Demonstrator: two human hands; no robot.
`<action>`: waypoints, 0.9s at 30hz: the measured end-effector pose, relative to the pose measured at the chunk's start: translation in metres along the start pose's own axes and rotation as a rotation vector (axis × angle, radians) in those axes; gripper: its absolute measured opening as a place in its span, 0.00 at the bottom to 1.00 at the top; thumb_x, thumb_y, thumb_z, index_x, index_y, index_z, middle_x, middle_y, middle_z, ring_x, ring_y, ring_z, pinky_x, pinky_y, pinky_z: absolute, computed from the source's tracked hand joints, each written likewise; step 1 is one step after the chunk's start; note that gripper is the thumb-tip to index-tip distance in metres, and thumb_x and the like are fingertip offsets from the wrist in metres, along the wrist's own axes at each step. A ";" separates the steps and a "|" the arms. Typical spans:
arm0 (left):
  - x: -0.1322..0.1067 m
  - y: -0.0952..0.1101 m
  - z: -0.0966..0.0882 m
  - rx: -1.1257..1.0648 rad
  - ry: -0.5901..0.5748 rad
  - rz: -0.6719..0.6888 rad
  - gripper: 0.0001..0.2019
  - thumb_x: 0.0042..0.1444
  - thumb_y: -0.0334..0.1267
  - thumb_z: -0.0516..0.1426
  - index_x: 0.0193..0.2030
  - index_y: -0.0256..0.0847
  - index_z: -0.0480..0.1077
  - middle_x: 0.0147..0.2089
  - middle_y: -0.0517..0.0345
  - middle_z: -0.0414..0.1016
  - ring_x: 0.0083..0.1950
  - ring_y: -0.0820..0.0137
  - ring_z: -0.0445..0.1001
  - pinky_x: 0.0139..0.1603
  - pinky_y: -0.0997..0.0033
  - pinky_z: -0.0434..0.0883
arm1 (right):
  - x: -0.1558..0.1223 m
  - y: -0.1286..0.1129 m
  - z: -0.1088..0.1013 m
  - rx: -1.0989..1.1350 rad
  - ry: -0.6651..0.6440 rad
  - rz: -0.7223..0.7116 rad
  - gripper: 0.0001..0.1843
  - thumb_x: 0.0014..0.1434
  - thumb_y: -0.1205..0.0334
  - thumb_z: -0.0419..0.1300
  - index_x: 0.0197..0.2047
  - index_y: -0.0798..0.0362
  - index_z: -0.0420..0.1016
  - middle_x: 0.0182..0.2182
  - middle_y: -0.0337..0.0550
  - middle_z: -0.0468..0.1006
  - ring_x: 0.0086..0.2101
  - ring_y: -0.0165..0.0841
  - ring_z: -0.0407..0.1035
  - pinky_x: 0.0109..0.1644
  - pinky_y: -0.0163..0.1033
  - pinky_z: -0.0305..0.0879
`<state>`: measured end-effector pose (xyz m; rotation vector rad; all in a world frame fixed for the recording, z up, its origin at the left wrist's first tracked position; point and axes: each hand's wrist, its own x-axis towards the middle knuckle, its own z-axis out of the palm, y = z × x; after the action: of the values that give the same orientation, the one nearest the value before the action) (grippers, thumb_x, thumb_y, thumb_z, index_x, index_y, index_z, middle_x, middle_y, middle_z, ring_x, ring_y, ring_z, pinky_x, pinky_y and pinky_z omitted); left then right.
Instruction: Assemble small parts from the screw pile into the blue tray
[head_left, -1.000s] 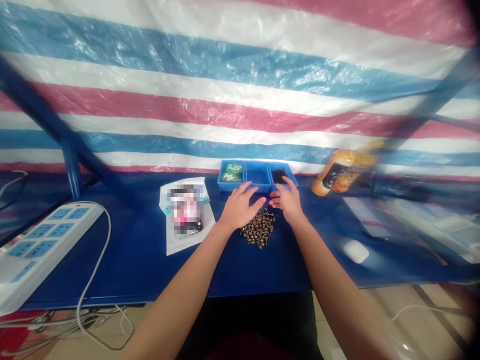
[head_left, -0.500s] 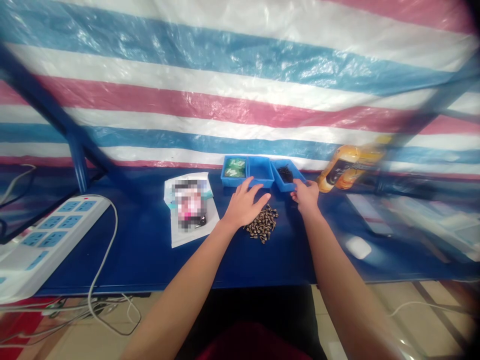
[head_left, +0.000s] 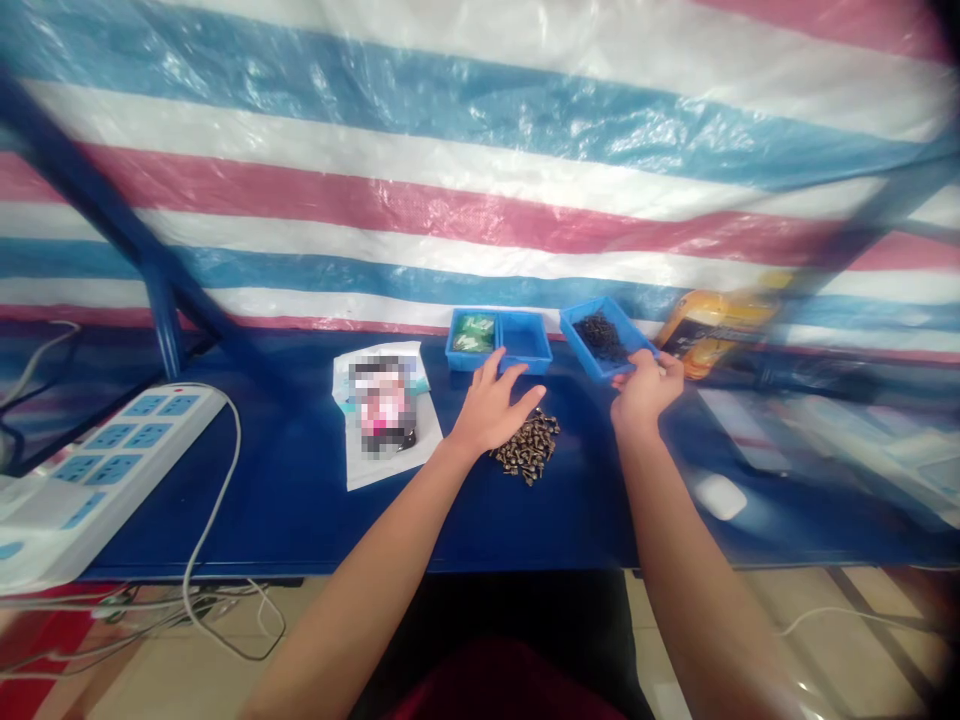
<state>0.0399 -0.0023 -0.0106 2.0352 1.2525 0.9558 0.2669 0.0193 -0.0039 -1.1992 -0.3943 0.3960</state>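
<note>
Hanging at the back, a striped tarp (head_left: 450, 200) closed off the blue surface (head_left: 300, 500), with a power strip (head_left: 82, 480) at lower left. Right of centre, the right hand (head_left: 643, 392) had its grip clamped on a small blue tray (head_left: 606, 338) of dark bits, held above the surface and tilted toward the person. The left hand (head_left: 491, 410), fingers apart, lay against a pile of screws (head_left: 529, 458), seemingly to hem it in.

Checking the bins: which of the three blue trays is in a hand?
The rightmost tray, holding dark bits, gripped by the right hand; the other two sit side by side, unheld.
</note>
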 end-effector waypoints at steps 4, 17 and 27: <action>0.004 0.003 -0.002 -0.025 0.218 0.034 0.24 0.65 0.55 0.52 0.62 0.48 0.67 0.71 0.49 0.58 0.72 0.53 0.55 0.72 0.50 0.53 | -0.005 -0.009 -0.003 0.037 -0.193 0.051 0.14 0.45 0.68 0.59 0.36 0.48 0.62 0.15 0.22 0.57 0.11 0.24 0.54 0.12 0.30 0.53; 0.010 -0.001 -0.013 -0.364 0.419 -0.205 0.22 0.67 0.58 0.46 0.51 0.49 0.73 0.53 0.55 0.77 0.60 0.58 0.70 0.67 0.57 0.60 | -0.043 -0.011 0.003 -0.079 -0.657 0.057 0.14 0.43 0.68 0.62 0.37 0.50 0.71 0.17 0.26 0.65 0.11 0.21 0.50 0.11 0.29 0.44; 0.012 -0.005 -0.011 -0.431 0.399 -0.292 0.26 0.66 0.62 0.45 0.57 0.48 0.69 0.56 0.53 0.75 0.63 0.57 0.68 0.68 0.57 0.59 | -0.048 0.002 0.004 -0.056 -0.690 -0.112 0.13 0.44 0.66 0.60 0.36 0.50 0.75 0.24 0.32 0.66 0.25 0.28 0.60 0.31 0.33 0.61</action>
<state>0.0323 0.0119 -0.0039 1.3305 1.3513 1.3875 0.2228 -0.0003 -0.0084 -1.0632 -1.0676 0.7030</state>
